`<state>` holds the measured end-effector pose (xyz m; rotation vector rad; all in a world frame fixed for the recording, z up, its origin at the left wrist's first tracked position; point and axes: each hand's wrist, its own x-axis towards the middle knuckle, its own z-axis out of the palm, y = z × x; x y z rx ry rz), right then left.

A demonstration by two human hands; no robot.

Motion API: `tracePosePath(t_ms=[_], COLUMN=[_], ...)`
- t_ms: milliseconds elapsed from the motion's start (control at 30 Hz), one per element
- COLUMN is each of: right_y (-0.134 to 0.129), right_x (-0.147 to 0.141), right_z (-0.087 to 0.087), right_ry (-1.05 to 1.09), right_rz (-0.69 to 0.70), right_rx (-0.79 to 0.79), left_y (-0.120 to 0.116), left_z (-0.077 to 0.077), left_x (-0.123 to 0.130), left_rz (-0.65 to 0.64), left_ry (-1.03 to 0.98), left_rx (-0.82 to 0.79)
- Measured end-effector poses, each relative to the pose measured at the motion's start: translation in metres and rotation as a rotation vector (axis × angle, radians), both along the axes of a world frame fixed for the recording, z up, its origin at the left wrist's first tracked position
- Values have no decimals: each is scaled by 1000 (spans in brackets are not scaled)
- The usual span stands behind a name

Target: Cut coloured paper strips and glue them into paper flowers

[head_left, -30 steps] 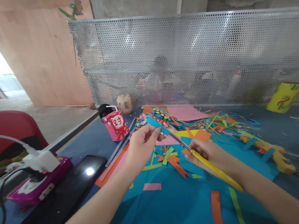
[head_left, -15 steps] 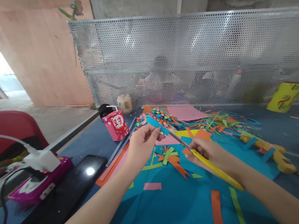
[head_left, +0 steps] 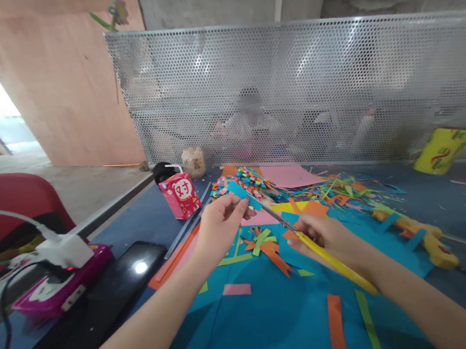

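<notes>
Between the thumb and fingers of my left hand (head_left: 225, 218) is a small blue paper strip (head_left: 238, 190), tilted down to the right. My right hand (head_left: 326, 234) grips a pair of scissors with yellow handles (head_left: 340, 264). Their metal blades point up and left and meet the strip's lower right end. Whether the blades are parted there is too small to tell. Below my hands, an orange and green paper bow (head_left: 266, 243) lies on large blue paper sheets (head_left: 258, 325). A pink paper piece (head_left: 237, 289) and an orange strip (head_left: 337, 328) lie nearby.
A heap of curled paper scraps (head_left: 340, 189) lies behind my hands. To the right is a yellow glue gun (head_left: 432, 245) with a cable. A red drink carton (head_left: 180, 196), a black phone (head_left: 103, 306) and a purple power strip (head_left: 66, 286) are left. A perforated metal screen (head_left: 290, 87) stands behind.
My hands, the strip and the scissors keep almost the same positions. The whole view has shifted very slightly.
</notes>
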<state>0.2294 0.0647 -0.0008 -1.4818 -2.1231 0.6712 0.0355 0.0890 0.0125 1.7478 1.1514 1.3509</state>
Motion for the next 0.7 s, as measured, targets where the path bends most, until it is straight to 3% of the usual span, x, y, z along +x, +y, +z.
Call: tracePosePath(t_ms=[700], right_y=[0], right_x=[-1], right_z=[-1], right_ry=[-2], right_rz=[-2], right_rx=[7], left_y=[-2], left_z=[-3], left_x=[1], left_rz=[-55], left_ry=[122], left_rx=[-17])
